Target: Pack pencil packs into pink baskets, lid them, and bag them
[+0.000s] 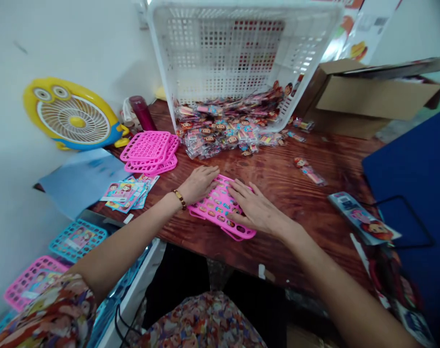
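Observation:
A pink perforated plastic case [220, 202] lies flat on the wooden table in front of me, with small coloured prints showing through its holes. Along its left and far edge rests my left hand [199, 185], fingers stretched out over the rim and a beaded bracelet at the wrist. My right hand [255, 209] lies flat across the right part of the case, its fingers spread. Part of the case is hidden under both hands. At its near side a second pink rim or loop shows slightly below the upper face.
A white basket [162, 63] lies tipped on its side, spilling many small wrapped packets [223, 133]. Left are stacked pink cases [147, 147], printed cards [127, 193] and a yellow fan [75, 118]. Right are a loose packet [310, 172], a printed pack [362, 217] and a cardboard box [364, 96].

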The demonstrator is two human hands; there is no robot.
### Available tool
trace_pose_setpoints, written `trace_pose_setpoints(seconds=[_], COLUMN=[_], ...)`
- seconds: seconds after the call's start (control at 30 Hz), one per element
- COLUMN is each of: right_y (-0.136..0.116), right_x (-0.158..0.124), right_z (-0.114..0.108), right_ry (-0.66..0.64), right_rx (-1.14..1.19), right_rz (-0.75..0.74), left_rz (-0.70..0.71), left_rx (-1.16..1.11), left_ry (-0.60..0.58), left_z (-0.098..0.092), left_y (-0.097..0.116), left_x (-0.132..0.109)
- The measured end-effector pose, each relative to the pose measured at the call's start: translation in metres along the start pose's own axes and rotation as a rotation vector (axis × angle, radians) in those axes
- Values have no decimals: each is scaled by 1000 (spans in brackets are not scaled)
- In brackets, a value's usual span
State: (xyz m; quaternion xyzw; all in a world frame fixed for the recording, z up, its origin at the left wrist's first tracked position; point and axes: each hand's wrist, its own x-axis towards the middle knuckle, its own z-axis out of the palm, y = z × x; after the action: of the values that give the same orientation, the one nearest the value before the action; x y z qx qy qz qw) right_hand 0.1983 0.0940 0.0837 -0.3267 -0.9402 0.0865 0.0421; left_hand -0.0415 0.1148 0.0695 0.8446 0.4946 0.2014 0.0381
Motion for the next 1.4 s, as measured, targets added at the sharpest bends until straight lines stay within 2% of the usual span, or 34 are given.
trace_pose_setpoints(seconds=[0.13, 0.23, 0.3, 0.4, 0.53, 0.67, 0.77, 0.9, 1.0, 1.2, 1.4], right_y=[-14, -25, -29, -24, -4, 4, 2, -3, -5, -11, -14], right_x=[7, 15, 18, 17, 18, 22, 23, 25, 26, 22, 22], right_z=[3, 14, 20, 23, 17, 14, 10, 1, 0, 13, 11], right_ry=[31, 80, 96, 88, 42, 8, -25, -53, -35, -27, 11], right_rx=[-11, -32, -48, -55, -48, -83, -95, -111, -158, -165, -147], right_rz=[126, 243, 265, 223, 111, 93, 97, 111, 110, 153, 174], left_rz=[33, 27, 13, -29, -153, -278, -390, -487, -507, -545, -546], left_rx=[-23, -44, -64, -92, -172, -570, -827, -868, -936, -1044, -986], left_ry=[-3, -2, -11, 10, 75, 99, 179, 263, 267, 290, 271], left_z=[11, 13, 13, 14, 16, 14, 15, 24, 30, 39, 40], left_y=[-3, -4, -3, 2, 8, 1, -8, -15, -16, -14, -15], left_x=[5, 1, -2, -6, -8, -12, -20, -30, -33, -36, -35])
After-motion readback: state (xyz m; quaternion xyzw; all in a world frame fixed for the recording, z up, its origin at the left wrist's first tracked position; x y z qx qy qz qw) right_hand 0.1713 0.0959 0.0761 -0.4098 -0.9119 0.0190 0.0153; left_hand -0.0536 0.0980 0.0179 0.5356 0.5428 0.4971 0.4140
